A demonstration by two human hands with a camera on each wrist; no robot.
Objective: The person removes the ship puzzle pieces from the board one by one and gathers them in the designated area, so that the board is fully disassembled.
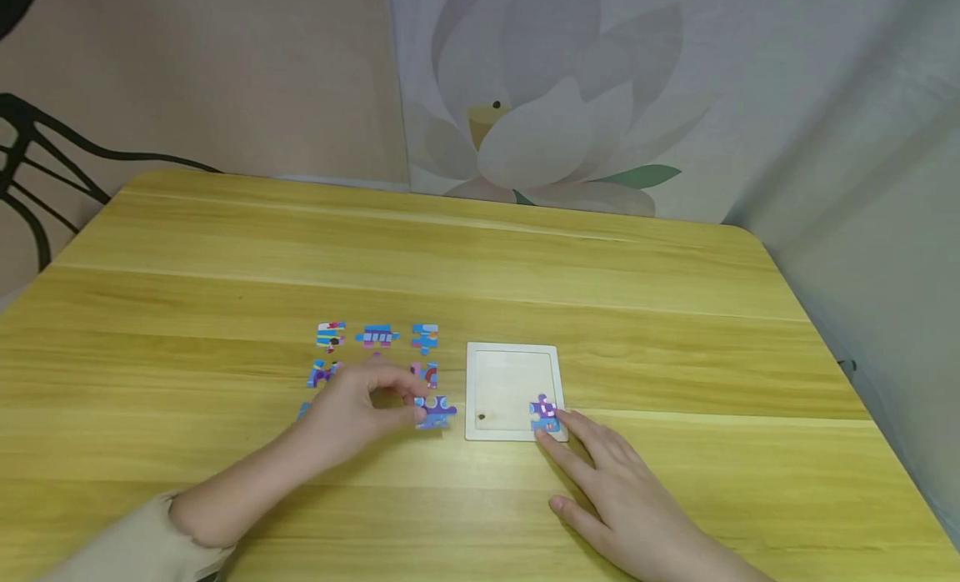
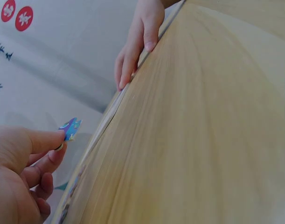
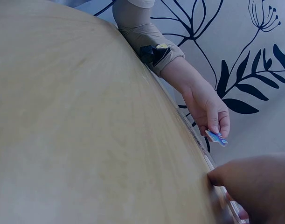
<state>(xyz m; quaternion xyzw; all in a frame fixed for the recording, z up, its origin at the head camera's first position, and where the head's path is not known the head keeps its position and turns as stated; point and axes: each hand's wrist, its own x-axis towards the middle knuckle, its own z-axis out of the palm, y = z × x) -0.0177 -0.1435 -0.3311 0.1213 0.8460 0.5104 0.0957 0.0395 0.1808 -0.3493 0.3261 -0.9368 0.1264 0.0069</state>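
My left hand [image 1: 365, 407] pinches a blue and purple jigsaw piece [image 1: 436, 413] between thumb and fingers, just left of the white-rimmed puzzle tray [image 1: 471, 390]. In the left wrist view the same jigsaw piece [image 2: 70, 129] is held above the tabletop. Another purple and blue piece [image 1: 544, 415] lies in the tray's near right corner. Fingertips of my right hand [image 1: 622, 482] touch that corner beside the piece, with the fingers extended. Several loose jigsaw pieces [image 1: 377, 336] lie in rows left of the tray, some partly hidden by my left hand.
The wooden table [image 1: 675, 315] reaches back to a curtain [image 1: 600, 90] with a flower print. A black chair [image 1: 33, 148] stands beyond the far left corner. A small dark spot [image 1: 482, 416] shows in the tray's near left corner.
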